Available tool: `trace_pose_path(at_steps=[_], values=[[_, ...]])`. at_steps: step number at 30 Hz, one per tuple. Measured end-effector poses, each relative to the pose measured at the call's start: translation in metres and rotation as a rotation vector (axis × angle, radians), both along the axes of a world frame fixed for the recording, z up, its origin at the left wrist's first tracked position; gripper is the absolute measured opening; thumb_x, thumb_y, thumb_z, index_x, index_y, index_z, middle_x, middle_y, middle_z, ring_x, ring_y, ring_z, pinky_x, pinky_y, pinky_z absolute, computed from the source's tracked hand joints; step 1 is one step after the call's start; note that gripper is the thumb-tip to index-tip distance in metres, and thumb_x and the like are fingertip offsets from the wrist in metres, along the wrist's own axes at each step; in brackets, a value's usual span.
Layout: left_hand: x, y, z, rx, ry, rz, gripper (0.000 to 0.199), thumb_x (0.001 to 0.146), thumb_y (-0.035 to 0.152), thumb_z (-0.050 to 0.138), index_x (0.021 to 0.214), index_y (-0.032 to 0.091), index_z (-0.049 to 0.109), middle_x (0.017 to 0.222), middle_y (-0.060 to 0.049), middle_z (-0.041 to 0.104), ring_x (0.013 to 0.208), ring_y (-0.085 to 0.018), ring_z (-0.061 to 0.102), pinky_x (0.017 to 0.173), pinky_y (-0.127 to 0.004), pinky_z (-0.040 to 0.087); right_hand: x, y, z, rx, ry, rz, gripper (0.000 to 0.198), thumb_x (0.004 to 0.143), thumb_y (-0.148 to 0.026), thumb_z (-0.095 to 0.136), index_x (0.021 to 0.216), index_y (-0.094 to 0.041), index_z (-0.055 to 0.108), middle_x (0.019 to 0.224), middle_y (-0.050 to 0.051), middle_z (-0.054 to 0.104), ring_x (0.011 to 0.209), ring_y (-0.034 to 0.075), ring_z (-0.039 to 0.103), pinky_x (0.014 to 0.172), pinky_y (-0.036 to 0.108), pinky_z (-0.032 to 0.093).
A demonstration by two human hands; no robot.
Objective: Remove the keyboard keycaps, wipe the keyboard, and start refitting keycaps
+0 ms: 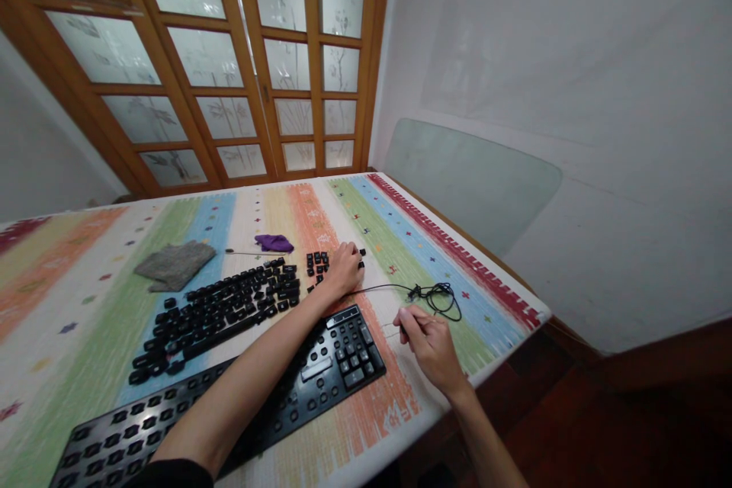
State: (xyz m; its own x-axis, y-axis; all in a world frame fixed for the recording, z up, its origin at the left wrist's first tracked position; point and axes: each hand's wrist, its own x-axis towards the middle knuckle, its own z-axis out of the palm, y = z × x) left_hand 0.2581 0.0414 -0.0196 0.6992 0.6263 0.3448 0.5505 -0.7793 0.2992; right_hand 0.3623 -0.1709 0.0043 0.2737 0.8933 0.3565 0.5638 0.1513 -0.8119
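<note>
A black keyboard [317, 389] lies near the table's front edge. Keycaps remain on its number pad, while many other key positions are bare. Loose black keycaps [240, 305] are laid out in rows behind it. My left hand [345, 268] reaches across the keyboard to the small group of number-pad keycaps [317, 263], its fingers curled down at a keycap [362, 252]; the fingertips are partly hidden. To the right of the keyboard, my right hand [426, 339] is closed around a keycap puller [391, 330], whose thin wires stick out leftward. Its handle is mostly hidden.
A coiled black cable [440, 297] lies beyond my right hand. Behind the keycaps are a grey cloth [174, 265], a purple cloth [274, 243] and a thin stick-like item [243, 252]. A striped tablecloth [394, 419] covers the table, whose right edge faces a wall.
</note>
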Motion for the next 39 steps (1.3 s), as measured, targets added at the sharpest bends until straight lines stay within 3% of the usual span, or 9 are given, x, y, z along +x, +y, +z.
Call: trace_pose_path(at_steps=[13, 19, 23, 29, 36, 39], values=[[-0.023, -0.008, 0.012, 0.0, -0.085, 0.052, 0.015, 0.081, 0.012, 0.059, 0.094, 0.015, 0.066, 0.1, -0.01, 0.056, 0.102, -0.028, 0.052, 0.092, -0.042, 0.045, -0.01, 0.002, 0.003, -0.044, 0.028, 0.111, 0.044, 0.1, -0.046, 0.039, 0.075, -0.019, 0.064, 0.056, -0.002, 0.054, 0.046, 0.011, 0.048, 0.05, 0.025, 0.037], [-0.068, -0.043, 0.021, -0.046, -0.138, -0.005, 0.01, 0.085, 0.015, 0.057, 0.091, 0.018, 0.065, 0.099, -0.008, 0.059, 0.101, -0.024, 0.054, 0.092, -0.038, 0.048, -0.017, 0.005, -0.01, -0.13, 0.215, 0.185, 0.048, 0.099, -0.052, 0.038, 0.075, -0.019, 0.062, 0.056, -0.002, 0.053, 0.045, 0.011, 0.049, 0.046, 0.023, 0.037], [-0.108, -0.077, 0.021, -0.238, -0.158, -0.149, 0.01, 0.087, 0.018, 0.057, 0.091, 0.018, 0.065, 0.095, -0.006, 0.059, 0.092, -0.022, 0.058, 0.085, -0.035, 0.049, -0.023, 0.01, -0.018, -0.17, 0.278, 0.219, 0.047, 0.099, -0.052, 0.04, 0.077, -0.018, 0.062, 0.055, -0.003, 0.054, 0.043, 0.01, 0.049, 0.046, 0.023, 0.037], [-0.148, -0.106, 0.011, -0.366, -0.161, -0.119, 0.012, 0.089, 0.022, 0.057, 0.095, 0.02, 0.067, 0.096, -0.006, 0.061, 0.092, -0.022, 0.06, 0.084, -0.035, 0.049, -0.038, 0.019, -0.018, -0.192, 0.153, 0.246, 0.044, 0.1, -0.048, 0.039, 0.078, -0.018, 0.062, 0.057, -0.002, 0.055, 0.046, 0.012, 0.05, 0.05, 0.025, 0.038], [-0.151, -0.11, 0.001, -0.357, -0.257, -0.115, 0.015, 0.091, 0.022, 0.054, 0.096, 0.019, 0.068, 0.094, -0.007, 0.062, 0.092, -0.022, 0.06, 0.085, -0.035, 0.049, -0.055, 0.023, -0.001, -0.098, -0.222, 0.282, 0.041, 0.102, -0.037, 0.035, 0.069, -0.021, 0.053, 0.064, 0.003, 0.06, 0.06, 0.017, 0.058, 0.063, 0.028, 0.039], [-0.151, -0.11, -0.002, -0.339, -0.263, -0.12, 0.015, 0.092, 0.022, 0.054, 0.097, 0.019, 0.067, 0.094, -0.007, 0.062, 0.093, -0.022, 0.059, 0.085, -0.036, 0.049, -0.057, 0.025, 0.0, -0.114, -0.212, 0.25, 0.043, 0.102, -0.038, 0.034, 0.069, -0.021, 0.054, 0.063, 0.003, 0.061, 0.059, 0.017, 0.059, 0.063, 0.028, 0.04]])
